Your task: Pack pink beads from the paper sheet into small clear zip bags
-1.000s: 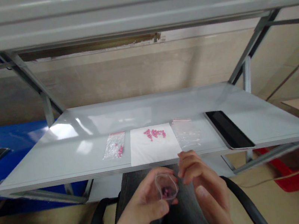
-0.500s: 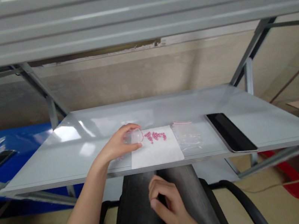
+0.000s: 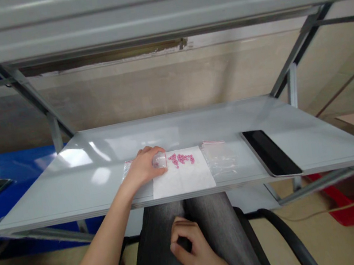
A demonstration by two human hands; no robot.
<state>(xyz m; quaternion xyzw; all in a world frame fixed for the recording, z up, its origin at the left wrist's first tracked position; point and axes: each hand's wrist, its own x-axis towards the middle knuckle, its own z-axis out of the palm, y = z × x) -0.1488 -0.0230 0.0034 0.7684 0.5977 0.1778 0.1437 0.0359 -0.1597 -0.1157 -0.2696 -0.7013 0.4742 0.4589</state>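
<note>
My left hand (image 3: 146,166) grips a small clear zip bag (image 3: 159,160) between thumb and fingers, at the left edge of a white sheet of paper (image 3: 183,181). The bag's red-edged end faces right, towards a loose group of small pink beads (image 3: 181,159) on the paper. Another clear bag (image 3: 125,170) with a red strip shows partly from beneath the left hand; its contents are hidden. My right hand (image 3: 192,246) rests on my lap, fingers curled in a loose fist, nothing seen in it.
Right of the paper lies a pile of flat clear zip bags (image 3: 220,158), then a dark tablet (image 3: 270,152) on the grey table (image 3: 82,192). A ribbed grey panel (image 3: 157,5) hangs overhead. A blue surface (image 3: 24,168) adjoins at left.
My left hand has shifted slightly left, and the bag's red edge now looks straighter. More of the bag beneath that hand shows. My right hand stays curled on my lap.
</note>
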